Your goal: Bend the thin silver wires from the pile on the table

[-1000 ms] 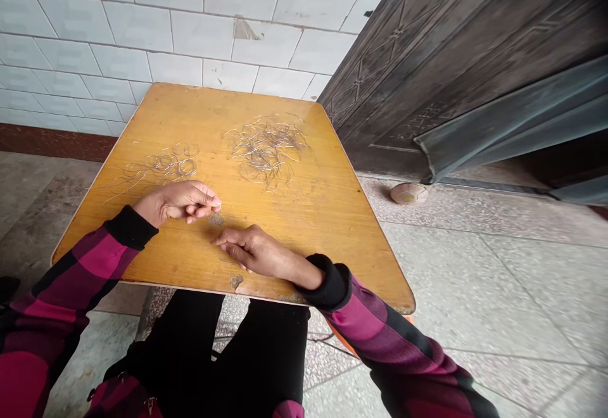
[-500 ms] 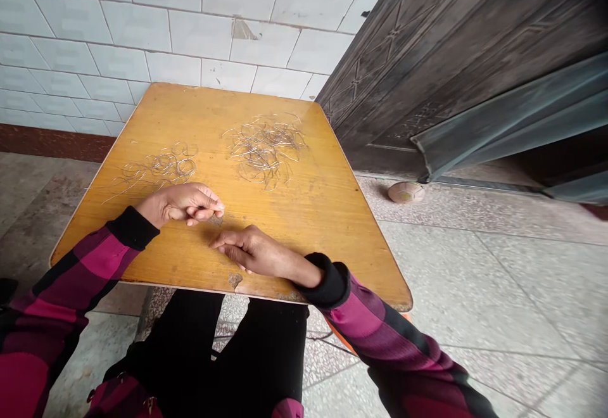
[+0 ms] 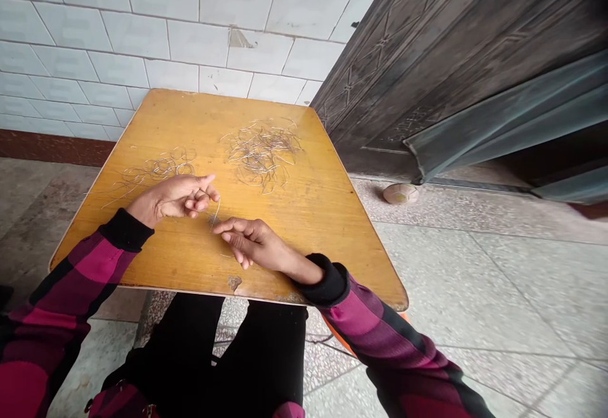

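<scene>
My left hand [image 3: 178, 197] rests on a yellow wooden tabletop [image 3: 313, 234], and its fingertips seem to pinch a thin bent wire [image 3: 216, 213] that hangs down from them. My right hand [image 3: 251, 244] lies just below, with loosely extended fingers and the index tip close to the wire's lower end. Behind my left hand is a small tangle of wire loops [image 3: 159, 168]. A larger tangle of thin silvery wires [image 3: 261, 155] lies farther back, towards the middle of the table.
A dark embossed metal door [image 3: 451, 69] stands to the right, beside a white tiled wall [image 3: 142, 31]. A small round tan object [image 3: 400, 194] sits on the speckled stone floor. My black-trousered legs [image 3: 223, 361] are under the table's chipped front edge.
My left fingers have shifted apart, and the thin wire now shows clearly below them. My right hand has moved slightly towards it. The whole view has shifted a little.
</scene>
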The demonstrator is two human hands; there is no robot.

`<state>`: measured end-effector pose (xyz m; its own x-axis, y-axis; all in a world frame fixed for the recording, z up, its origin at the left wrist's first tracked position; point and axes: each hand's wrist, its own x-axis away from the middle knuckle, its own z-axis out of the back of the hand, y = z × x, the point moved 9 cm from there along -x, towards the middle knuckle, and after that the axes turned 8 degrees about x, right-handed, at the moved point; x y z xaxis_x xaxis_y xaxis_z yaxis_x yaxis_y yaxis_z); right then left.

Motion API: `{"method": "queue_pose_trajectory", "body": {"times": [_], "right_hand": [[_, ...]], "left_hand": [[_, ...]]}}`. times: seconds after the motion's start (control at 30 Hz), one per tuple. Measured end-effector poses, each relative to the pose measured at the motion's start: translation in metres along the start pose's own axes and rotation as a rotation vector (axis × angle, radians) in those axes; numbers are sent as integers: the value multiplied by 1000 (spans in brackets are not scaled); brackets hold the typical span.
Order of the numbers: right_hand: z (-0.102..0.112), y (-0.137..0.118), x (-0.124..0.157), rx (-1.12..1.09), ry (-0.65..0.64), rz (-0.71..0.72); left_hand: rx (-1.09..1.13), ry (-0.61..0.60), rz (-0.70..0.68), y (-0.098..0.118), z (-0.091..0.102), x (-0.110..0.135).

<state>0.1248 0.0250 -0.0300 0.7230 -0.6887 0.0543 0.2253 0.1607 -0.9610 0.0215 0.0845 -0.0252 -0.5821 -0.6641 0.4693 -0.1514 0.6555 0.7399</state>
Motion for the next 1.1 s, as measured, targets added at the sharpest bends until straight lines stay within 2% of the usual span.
{"method": "queue_pose_trajectory", "body": {"times": [0.13,0.27,0.5,0.7,0.97,1.1], "right_hand": [[12,-2,0,-48,96,-5],[17,-2,0,-55,118,-9],[21,-8,2,54,80,6],[22,-8,1,120,78,0],[24,2,-2,-125,64,-69],[27,7,-4,-402,18,-102]], "left_hand": [[61,8,-4,8,11,3],[16,21,-92,8,17,4],[-397,-110,-139,-14,-16,8],[-592,-151,-149,-16,-29,10],[-534,-156,-115,-21,-29,10],[-467,-117,-204,-11,-26,11]]}}
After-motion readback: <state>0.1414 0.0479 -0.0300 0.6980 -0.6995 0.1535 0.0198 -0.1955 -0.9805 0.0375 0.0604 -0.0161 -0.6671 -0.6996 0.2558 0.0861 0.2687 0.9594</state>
